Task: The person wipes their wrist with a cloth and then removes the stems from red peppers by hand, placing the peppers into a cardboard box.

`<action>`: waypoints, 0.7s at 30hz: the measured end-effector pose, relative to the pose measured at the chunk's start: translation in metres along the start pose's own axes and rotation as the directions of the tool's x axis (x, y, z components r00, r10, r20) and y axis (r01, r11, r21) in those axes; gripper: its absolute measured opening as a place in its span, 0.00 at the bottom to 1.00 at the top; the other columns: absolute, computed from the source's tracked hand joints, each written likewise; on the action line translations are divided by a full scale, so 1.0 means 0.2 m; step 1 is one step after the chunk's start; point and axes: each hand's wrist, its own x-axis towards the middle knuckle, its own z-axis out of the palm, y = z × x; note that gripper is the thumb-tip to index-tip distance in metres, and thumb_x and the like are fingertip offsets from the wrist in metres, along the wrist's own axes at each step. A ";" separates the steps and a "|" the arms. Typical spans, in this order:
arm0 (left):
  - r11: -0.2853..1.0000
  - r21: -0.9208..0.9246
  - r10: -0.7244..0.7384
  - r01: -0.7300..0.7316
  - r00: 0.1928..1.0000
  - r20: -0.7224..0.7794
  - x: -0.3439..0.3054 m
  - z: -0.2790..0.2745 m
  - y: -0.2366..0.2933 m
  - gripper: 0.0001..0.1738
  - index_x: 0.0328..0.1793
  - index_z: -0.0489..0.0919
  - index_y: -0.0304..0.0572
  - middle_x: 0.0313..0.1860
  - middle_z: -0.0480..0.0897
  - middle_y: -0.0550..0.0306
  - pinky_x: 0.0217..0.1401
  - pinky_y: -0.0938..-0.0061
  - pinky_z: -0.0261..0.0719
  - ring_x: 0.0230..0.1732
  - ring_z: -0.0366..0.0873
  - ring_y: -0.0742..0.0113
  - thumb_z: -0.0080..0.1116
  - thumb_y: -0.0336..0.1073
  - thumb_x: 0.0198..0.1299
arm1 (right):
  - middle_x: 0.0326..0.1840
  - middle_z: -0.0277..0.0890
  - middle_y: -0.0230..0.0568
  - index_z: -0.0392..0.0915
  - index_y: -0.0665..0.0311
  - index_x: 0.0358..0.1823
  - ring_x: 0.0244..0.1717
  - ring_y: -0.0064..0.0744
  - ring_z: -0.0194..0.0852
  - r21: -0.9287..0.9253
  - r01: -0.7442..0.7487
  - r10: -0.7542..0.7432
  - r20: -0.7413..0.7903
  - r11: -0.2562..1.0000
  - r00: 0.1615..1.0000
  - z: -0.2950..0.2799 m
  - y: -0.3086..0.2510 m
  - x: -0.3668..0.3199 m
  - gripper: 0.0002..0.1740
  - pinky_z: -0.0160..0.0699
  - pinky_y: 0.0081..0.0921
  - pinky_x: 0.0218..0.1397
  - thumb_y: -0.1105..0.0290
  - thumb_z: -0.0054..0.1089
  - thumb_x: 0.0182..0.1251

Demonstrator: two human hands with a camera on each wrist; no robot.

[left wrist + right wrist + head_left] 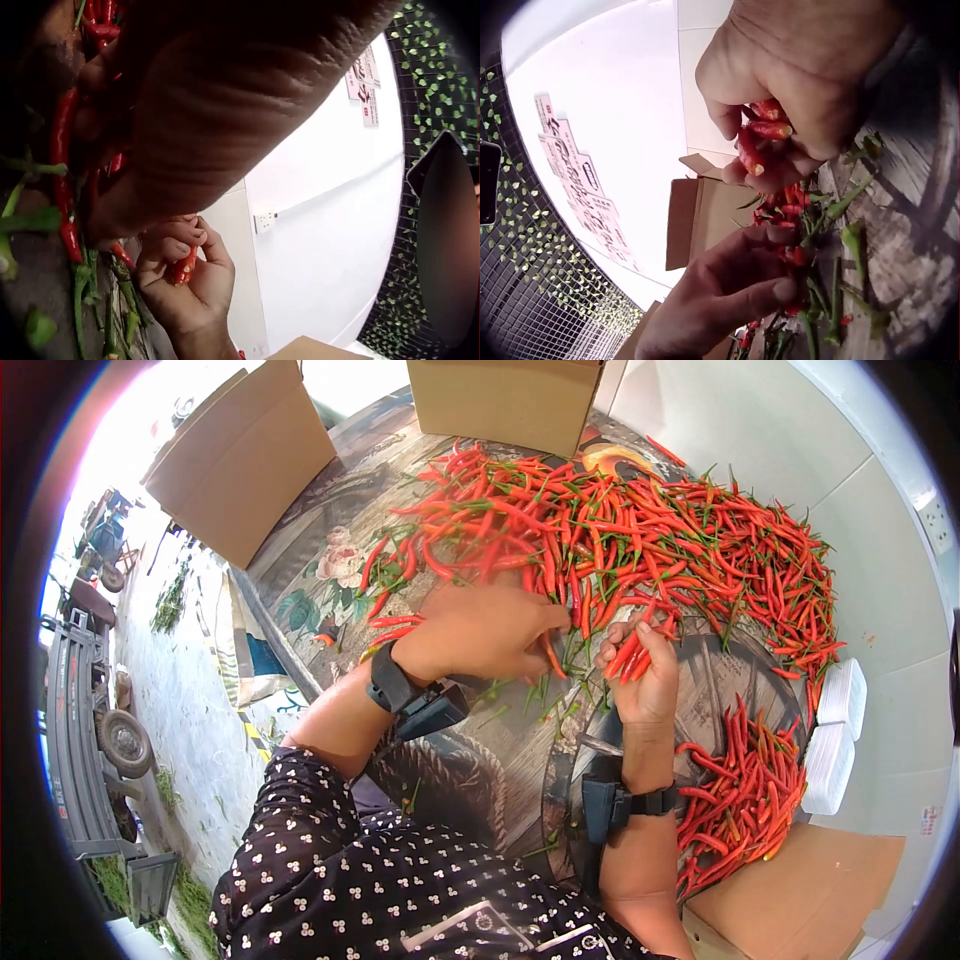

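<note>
My right hand (645,675) holds a few red chillies (628,658) in its curled fingers. In the right wrist view their stemless ends show pale between thumb and fingers. My left hand (485,630) is beside it, over the table, with thumb and fingers apart in the right wrist view. A single chilli (553,656) overlaps its fingertips in the head view; another chilli (66,176) lies close to those fingers in the left wrist view. Past both hands spreads a large heap of chillies with green stems (660,540). Some chillies behind my left hand are blurred.
A second pile of chillies (745,790), mostly without stems, lies to the right of my right forearm. Loose green stems (545,695) litter the patterned table (480,750). Cardboard boxes (250,460) stand at the far side. White trays (835,735) sit against the wall.
</note>
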 end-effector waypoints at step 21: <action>0.943 -0.330 -0.103 0.035 0.977 -0.189 0.02 0.00 0.05 0.08 0.36 0.76 0.39 0.27 0.79 0.52 0.30 0.68 0.72 0.28 0.78 0.58 0.56 0.36 0.54 | 0.25 0.67 0.32 0.71 0.63 0.42 0.18 0.20 0.63 -0.330 -0.001 0.040 0.110 0.944 0.993 0.02 0.01 -0.02 0.09 0.61 0.19 0.20 0.73 0.56 0.61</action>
